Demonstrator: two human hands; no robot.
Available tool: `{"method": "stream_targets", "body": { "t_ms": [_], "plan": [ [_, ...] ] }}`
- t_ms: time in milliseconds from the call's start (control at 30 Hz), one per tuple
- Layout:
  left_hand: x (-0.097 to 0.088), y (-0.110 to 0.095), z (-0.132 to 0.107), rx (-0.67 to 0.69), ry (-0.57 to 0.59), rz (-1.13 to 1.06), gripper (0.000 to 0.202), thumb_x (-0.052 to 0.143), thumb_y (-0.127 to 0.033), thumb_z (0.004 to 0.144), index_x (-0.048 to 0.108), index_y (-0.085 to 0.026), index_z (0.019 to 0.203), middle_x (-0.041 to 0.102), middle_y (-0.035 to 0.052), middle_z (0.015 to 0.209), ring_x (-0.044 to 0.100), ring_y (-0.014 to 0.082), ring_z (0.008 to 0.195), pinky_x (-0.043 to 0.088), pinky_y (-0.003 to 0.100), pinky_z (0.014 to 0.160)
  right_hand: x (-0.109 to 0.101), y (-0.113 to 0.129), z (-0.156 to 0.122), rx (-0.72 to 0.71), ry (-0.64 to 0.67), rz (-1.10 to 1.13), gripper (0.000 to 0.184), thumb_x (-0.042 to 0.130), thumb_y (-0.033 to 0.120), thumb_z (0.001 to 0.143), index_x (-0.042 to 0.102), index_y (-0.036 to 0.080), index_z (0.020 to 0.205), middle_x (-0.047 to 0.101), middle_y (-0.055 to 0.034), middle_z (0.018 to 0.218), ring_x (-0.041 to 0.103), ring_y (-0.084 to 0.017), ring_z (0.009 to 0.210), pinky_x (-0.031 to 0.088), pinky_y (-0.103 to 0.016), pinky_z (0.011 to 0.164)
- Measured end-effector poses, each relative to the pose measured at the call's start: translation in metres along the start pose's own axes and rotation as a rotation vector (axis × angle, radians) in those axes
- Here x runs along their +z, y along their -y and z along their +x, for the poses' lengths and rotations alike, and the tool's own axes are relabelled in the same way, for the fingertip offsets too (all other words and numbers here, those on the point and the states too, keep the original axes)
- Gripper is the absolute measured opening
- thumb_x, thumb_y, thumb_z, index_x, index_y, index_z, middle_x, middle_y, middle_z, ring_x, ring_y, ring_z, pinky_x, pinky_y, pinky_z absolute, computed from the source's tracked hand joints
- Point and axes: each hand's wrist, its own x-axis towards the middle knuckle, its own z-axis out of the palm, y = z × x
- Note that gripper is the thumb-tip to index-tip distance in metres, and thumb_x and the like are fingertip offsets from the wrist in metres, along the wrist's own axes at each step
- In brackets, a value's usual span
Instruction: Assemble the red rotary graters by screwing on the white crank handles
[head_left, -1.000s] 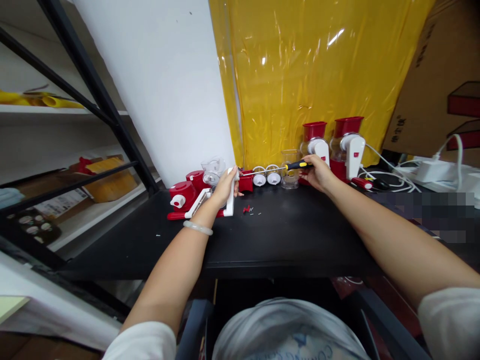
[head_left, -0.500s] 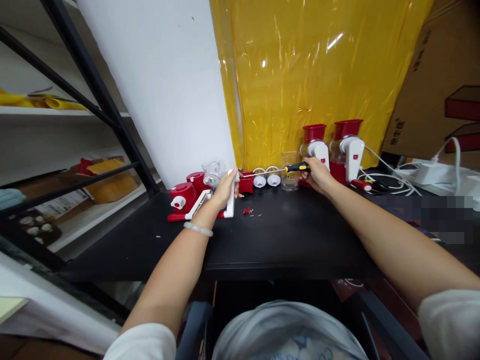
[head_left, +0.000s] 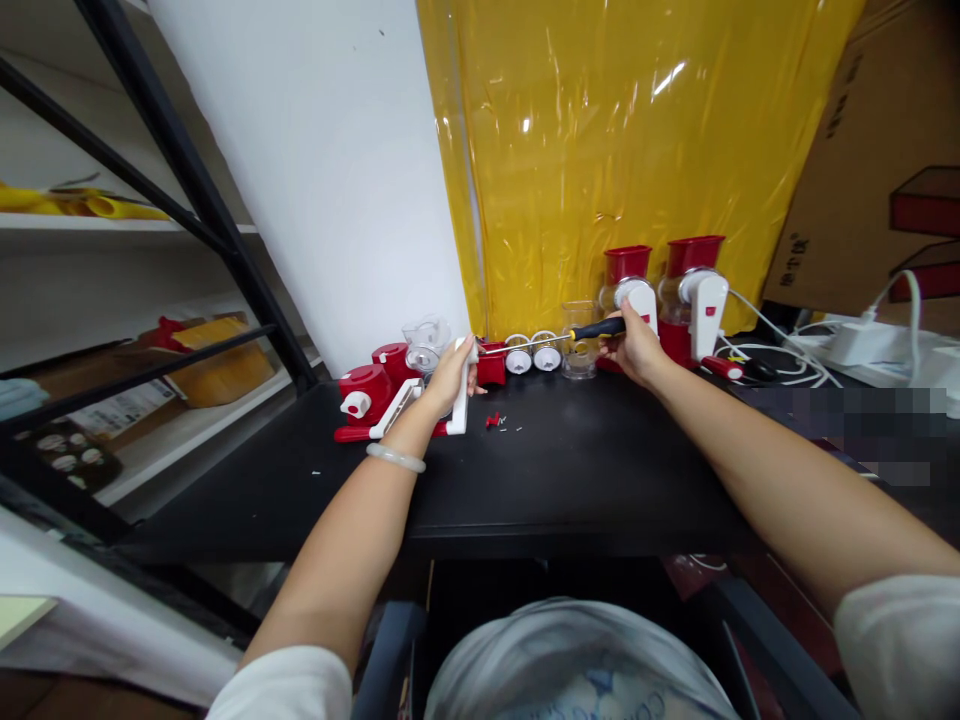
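Note:
My right hand [head_left: 634,345] is closed around the black-and-yellow handle of a screwdriver [head_left: 600,329]. Its long shaft runs left, the tip meeting the upper end of a white crank handle [head_left: 460,408] in my left hand [head_left: 448,375]. Left fingers wrap the crank handle, whose red grip lies low near the tabletop; the screw spot itself is too small to make out. Beside that hand lies another white crank handle [head_left: 397,405] with a red grip, in front of a red grater base [head_left: 365,388]. A small red piece [head_left: 493,421] and several tiny screws [head_left: 518,429] lie on the black table.
Two assembled red-and-white rotary graters [head_left: 701,300] stand back right. White-rimmed drums [head_left: 545,352] and a clear plastic housing [head_left: 579,355] are near the yellow sheet [head_left: 585,170]. Cables, a white power strip [head_left: 862,345] and a cardboard box [head_left: 832,200] occupy the right; a shelf rack [head_left: 187,180] is left.
The screwdriver handle has turned, its yellow markings now less visible, and my right fingers have shifted on it. The left hand keeps the crank handle in the same place.

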Motion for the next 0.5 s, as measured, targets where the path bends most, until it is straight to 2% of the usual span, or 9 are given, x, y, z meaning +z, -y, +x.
{"method": "stream_targets", "body": {
  "t_ms": [33, 100, 233, 400, 500],
  "plan": [
    [0.0, 0.0, 0.0, -0.002, -0.001, 0.001, 0.052, 0.057, -0.073, 0.082, 0.048, -0.022, 0.088, 0.043, -0.0111, 0.042, 0.04, 0.0095, 0.03, 0.048, 0.024, 0.043, 0.0, -0.001, 0.001, -0.009, -0.002, -0.03, 0.044, 0.059, 0.068, 0.084, 0.048, 0.025, 0.08, 0.05, 0.0046, 0.056, 0.049, -0.011, 0.043, 0.042, -0.022, 0.04],
    [0.001, 0.0, 0.0, -0.01, -0.005, 0.0, 0.052, 0.058, -0.073, 0.082, 0.049, -0.022, 0.088, 0.043, -0.0112, 0.042, 0.04, 0.0095, 0.03, 0.05, 0.026, 0.044, -0.001, -0.002, 0.001, -0.038, 0.007, -0.078, 0.046, 0.062, 0.069, 0.083, 0.046, 0.026, 0.079, 0.045, 0.0067, 0.05, 0.043, -0.01, 0.04, 0.043, -0.022, 0.04],
    [0.0, 0.0, 0.001, -0.019, -0.021, -0.006, 0.052, 0.059, -0.072, 0.083, 0.049, -0.022, 0.09, 0.043, -0.0117, 0.043, 0.04, 0.0094, 0.03, 0.05, 0.026, 0.044, 0.0, -0.003, -0.001, -0.04, 0.033, -0.09, 0.037, 0.07, 0.051, 0.085, 0.044, 0.026, 0.076, 0.034, 0.0106, 0.045, 0.034, -0.008, 0.037, 0.045, -0.022, 0.042],
    [0.001, -0.002, -0.001, -0.03, -0.014, 0.006, 0.05, 0.057, -0.071, 0.085, 0.048, -0.021, 0.088, 0.042, -0.0115, 0.043, 0.04, 0.0091, 0.03, 0.05, 0.025, 0.044, 0.004, 0.003, -0.005, 0.005, 0.026, 0.008, 0.016, 0.065, 0.027, 0.082, 0.049, 0.025, 0.08, 0.046, 0.0072, 0.056, 0.043, -0.009, 0.044, 0.045, -0.021, 0.044],
    [0.002, -0.002, -0.002, -0.031, -0.016, 0.015, 0.05, 0.058, -0.07, 0.085, 0.047, -0.021, 0.086, 0.042, -0.0114, 0.043, 0.04, 0.0086, 0.03, 0.049, 0.024, 0.044, 0.006, 0.007, -0.007, 0.011, 0.001, 0.06, 0.013, 0.062, 0.019, 0.075, 0.051, 0.023, 0.079, 0.052, 0.0051, 0.065, 0.048, -0.009, 0.051, 0.044, -0.02, 0.044]
  ]
}}
